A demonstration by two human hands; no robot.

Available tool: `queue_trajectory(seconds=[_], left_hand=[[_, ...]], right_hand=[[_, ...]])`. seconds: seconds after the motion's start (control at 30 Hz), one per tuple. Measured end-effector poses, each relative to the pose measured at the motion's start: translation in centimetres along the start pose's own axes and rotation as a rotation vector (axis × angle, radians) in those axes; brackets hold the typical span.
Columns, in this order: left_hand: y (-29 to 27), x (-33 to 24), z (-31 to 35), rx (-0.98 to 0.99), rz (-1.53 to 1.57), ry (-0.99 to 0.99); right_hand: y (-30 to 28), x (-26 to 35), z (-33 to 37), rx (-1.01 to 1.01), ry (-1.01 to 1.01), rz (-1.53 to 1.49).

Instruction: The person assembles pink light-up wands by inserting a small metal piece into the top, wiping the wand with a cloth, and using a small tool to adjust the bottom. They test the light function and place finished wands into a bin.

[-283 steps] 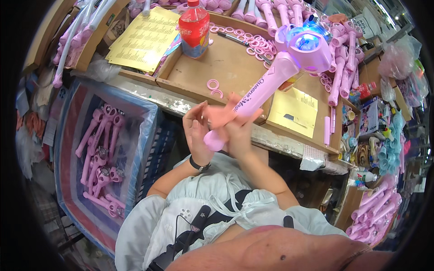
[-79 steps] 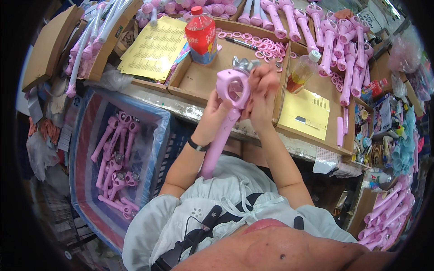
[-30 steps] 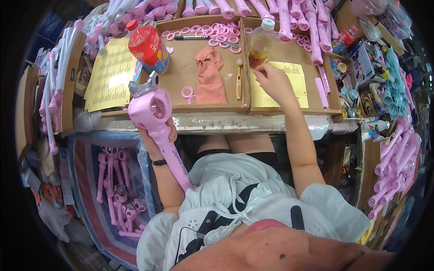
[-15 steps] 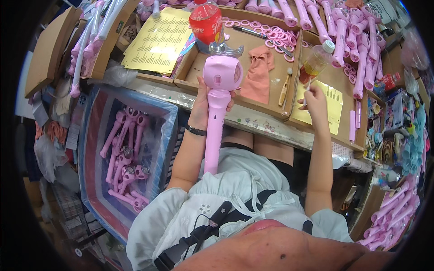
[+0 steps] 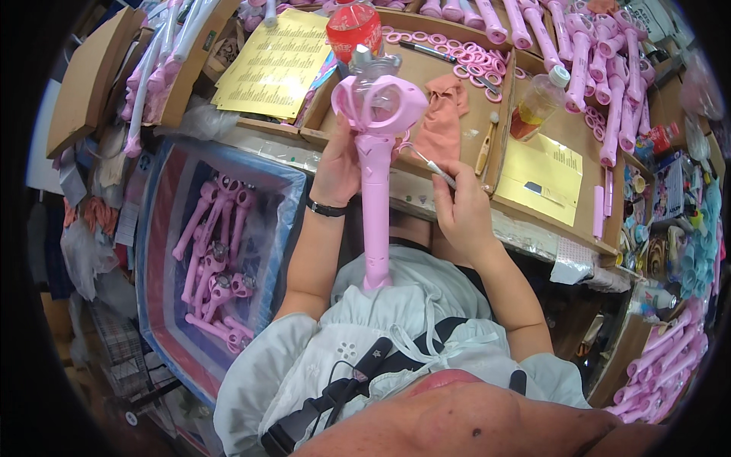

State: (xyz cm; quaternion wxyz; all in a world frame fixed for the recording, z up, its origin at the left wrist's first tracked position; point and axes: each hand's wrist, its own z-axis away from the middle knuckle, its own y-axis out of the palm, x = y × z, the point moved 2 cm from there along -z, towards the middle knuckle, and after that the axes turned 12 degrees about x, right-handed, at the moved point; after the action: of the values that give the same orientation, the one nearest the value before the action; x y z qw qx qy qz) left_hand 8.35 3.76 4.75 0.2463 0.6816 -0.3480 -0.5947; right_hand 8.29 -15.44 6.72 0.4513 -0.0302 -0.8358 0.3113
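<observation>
Pink wand stands upright in front of our chest, above the workbench edge; our left hand wraps its fingers around the shaft just below the heart-shaped head. Our right hand pinches a thin brush whose tip meets the head. Beside us, the blue crate holds more pink wands. On the bench, a wooden tray carries pink rings, a peach cloth and a small bottle of amber liquid.
</observation>
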Motion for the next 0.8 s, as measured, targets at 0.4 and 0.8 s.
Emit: queue_trajectory(seconds=[0.4,0.8], left_hand=[[-0.4,0.2,0.7,-0.081,-0.258,-0.067],[1.2,0.2,2.2,-0.046,-0.375,-0.098]], right_hand=[[-0.4,1.6,-2.0,-0.095,-0.315,0.348],[-0.8,2.0,-1.8,-0.031,-0.215,0.258]])
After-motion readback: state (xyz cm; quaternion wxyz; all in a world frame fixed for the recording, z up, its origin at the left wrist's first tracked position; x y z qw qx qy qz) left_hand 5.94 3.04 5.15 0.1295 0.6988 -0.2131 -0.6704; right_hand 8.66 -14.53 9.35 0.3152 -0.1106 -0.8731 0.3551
